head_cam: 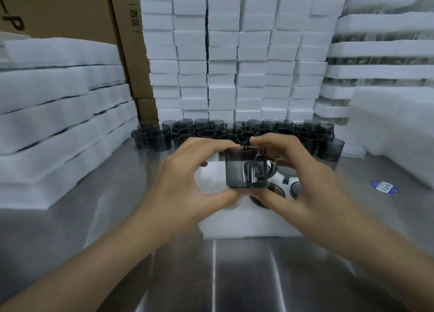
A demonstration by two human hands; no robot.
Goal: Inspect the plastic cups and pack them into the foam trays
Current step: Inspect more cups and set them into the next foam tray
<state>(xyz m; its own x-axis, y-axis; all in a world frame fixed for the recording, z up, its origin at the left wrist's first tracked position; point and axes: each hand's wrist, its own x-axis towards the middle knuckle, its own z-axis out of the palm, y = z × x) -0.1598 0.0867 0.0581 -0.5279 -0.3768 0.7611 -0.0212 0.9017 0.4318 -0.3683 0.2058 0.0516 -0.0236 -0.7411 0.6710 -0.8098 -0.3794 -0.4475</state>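
I hold a smoky grey transparent plastic cup [237,168] with a handle up in front of me, above a white foam tray [246,222] on the steel table. My left hand [187,185] pinches the cup between thumb below and fingers on top. From the other side my right hand [303,182] grips it the same way, near the handle. Dark round shapes, cups or pockets, show in the tray [277,189] under my right hand, partly hidden. Several more grey cups [234,131] stand in rows behind the tray.
Stacks of white foam trays [234,53] form a wall at the back, with more foam stacks on the left [58,114] and right [387,77]. Cardboard boxes [70,9] stand at the back left. A blue sticker [384,186] lies on the table [234,276].
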